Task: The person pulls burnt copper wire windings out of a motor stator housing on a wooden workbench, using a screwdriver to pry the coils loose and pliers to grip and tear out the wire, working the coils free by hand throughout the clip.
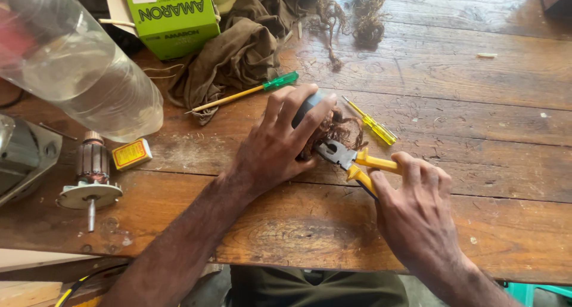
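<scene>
- My left hand (275, 146) clamps down over a dark grey round part (305, 107) wrapped in tangled brown copper wire (338, 130), on the worn wooden table (453, 74).
- My right hand (417, 208) is closed round the yellow handles of steel pliers (351, 160), whose nose touches that wire.
- A yellow screwdriver (370, 124) lies just beyond the pliers; a green-handled screwdriver (250, 92) lies farther off beyond my left hand.

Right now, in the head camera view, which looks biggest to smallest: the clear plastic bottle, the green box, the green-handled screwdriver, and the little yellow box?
1. Clear plastic bottle, though it is nearest the camera, which inflates it.
2. Green box, partly cut off at the top.
3. Green-handled screwdriver, long but thin.
4. Little yellow box.
</scene>
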### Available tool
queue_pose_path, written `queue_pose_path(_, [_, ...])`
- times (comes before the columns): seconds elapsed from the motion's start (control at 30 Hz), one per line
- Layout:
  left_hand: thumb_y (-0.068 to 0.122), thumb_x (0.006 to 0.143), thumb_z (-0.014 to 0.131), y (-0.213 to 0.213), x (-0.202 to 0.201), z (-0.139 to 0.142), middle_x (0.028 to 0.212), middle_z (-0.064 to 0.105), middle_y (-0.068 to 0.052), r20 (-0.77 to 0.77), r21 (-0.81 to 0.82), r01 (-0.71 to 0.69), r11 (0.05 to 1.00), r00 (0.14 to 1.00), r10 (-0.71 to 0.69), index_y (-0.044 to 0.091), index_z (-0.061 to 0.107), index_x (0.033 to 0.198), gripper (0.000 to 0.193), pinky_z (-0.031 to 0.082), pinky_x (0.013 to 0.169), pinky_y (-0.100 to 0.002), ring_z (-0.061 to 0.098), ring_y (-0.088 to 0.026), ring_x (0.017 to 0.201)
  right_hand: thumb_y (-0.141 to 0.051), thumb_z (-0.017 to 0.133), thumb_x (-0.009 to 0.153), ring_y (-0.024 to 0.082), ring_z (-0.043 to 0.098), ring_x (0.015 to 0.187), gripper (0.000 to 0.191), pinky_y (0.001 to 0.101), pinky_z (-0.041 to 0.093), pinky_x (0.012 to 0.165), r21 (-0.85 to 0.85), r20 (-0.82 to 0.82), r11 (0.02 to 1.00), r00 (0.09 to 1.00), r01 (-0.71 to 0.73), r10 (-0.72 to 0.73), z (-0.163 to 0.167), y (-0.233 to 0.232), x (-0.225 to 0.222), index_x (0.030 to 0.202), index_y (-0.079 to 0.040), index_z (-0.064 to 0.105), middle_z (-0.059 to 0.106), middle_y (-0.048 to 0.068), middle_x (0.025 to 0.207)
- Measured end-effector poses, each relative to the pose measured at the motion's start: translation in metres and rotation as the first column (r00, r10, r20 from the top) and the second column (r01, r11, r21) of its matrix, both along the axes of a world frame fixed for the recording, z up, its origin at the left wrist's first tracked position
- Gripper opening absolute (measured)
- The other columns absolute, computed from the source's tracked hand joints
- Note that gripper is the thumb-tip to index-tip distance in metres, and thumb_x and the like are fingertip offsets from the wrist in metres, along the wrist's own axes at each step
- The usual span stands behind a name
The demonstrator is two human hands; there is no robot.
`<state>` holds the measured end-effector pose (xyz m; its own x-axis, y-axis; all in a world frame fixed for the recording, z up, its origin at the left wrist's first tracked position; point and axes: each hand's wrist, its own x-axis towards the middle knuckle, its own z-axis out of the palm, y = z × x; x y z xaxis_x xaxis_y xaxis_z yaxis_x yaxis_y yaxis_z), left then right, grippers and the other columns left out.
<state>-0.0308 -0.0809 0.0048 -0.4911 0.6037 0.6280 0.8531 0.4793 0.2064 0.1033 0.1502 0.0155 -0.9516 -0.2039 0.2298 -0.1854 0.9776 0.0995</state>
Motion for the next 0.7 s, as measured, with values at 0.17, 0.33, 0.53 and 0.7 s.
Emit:
queue_pose_path(0.17, [0.024,0.06,0.1,0.007,-0.004,-0.008,0.149,0.035,-0.021,0.015,-0.003,0.04,0.999,0.999,-0.04,0.015,0.033,0.157,0.118,0.054,0.109,-0.047,0.04,-0.041,0.137,-0.016,0.066,0.082,0.038,0.048,0.12,0.041,0.0563,0.04,0.099,0.045,0.059,0.999,0.998,-0.018,0.015,0.003,0.008,-0.008,0.123,-0.009,0.066,0.049,0.023,0.131])
queue_pose_path(0.33, [0.023,0.062,0.1,0.004,-0.005,-0.01,0.148,0.037,-0.02,0.004,0.02,0.064,0.998,0.998,-0.064,0.015,0.033,0.155,0.115,0.047,0.119,-0.053,0.041,-0.041,0.139,-0.02,0.07,0.08,0.039,0.049,0.117,0.044,0.0567,0.04,0.097,-0.005,0.088,1.0,0.996,-0.022,0.022,0.002,0.008,-0.01,0.124,-0.011,0.065,0.05,0.021,0.126])
queue_pose_path(0.53, [0.021,0.062,0.099,0.006,-0.005,-0.008,0.147,0.038,-0.019,-0.006,0.025,0.083,0.996,0.997,-0.083,0.014,0.033,0.155,0.114,0.046,0.121,-0.054,0.041,-0.041,0.14,-0.02,0.066,0.085,0.036,0.056,0.103,0.041,0.055,0.049,0.082,0.055,0.132,0.998,0.991,-0.033,0.025,0.0,0.014,-0.017,0.125,-0.011,0.062,0.054,0.022,0.118])
queue_pose_path(0.7, [0.019,0.061,0.098,0.007,-0.005,-0.012,0.145,0.039,-0.02,0.003,0.058,0.078,0.995,0.997,-0.078,0.013,0.035,0.153,0.112,0.047,0.119,-0.053,0.041,-0.041,0.138,-0.016,0.059,0.093,0.035,0.064,0.091,0.023,0.0508,0.058,0.074,0.09,0.094,0.985,0.986,-0.145,0.136,0.005,0.019,-0.029,0.112,-0.004,0.06,0.059,0.024,0.109])
